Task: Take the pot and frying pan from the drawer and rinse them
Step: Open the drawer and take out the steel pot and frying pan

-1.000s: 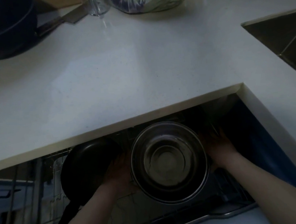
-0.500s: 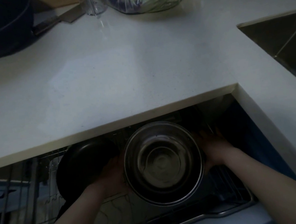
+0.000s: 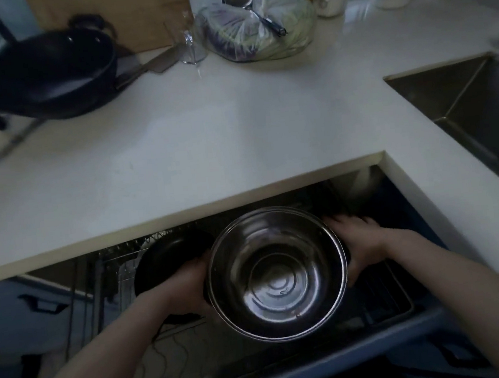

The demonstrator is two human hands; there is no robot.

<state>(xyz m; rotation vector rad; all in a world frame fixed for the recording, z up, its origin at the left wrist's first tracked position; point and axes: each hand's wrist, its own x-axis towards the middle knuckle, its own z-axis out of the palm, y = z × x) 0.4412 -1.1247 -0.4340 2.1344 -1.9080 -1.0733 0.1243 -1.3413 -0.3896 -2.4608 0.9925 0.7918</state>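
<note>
A shiny steel pot (image 3: 277,273) hangs over the open drawer (image 3: 387,306), its mouth facing me. My left hand (image 3: 187,283) grips its left side and my right hand (image 3: 360,243) grips its right side. Both hands curl round the pot's outer wall, which hides most of the fingers. A black frying pan (image 3: 168,259) lies in the drawer's wire rack just left of the pot, partly behind my left hand. Its handle is hidden under my left forearm.
The white countertop (image 3: 207,150) overhangs the drawer's back. A steel sink (image 3: 476,100) is set in at the right. A black wok (image 3: 42,75), a knife (image 3: 149,67), a glass (image 3: 191,47) and a bagged vegetable (image 3: 256,31) stand along the back.
The pot has risen a little in both hands and looks larger. My view has tilted up, so more of the counter's back now shows.
</note>
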